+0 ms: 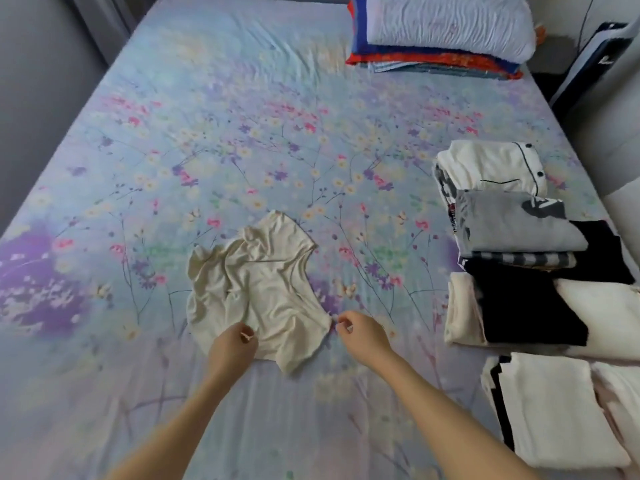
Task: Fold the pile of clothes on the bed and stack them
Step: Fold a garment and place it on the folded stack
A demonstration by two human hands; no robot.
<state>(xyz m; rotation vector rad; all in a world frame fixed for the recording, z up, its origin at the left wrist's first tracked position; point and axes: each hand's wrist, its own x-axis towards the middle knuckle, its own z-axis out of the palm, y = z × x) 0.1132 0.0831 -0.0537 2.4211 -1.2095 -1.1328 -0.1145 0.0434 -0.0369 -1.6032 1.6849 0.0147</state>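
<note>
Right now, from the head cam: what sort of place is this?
Most likely a bedroom: a floral-sheeted bed, a pillow on folded blankets at its far end, and folded clothes to the right of a loose cream top.

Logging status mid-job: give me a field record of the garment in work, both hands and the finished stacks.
garment: cream top, crumpled, unfolded, centre of bed
left hand: pinches its near edge
right hand: curled at its right corner, grip unclear
folded stacks: along the right side
pillow: far right, on folded blankets
</note>
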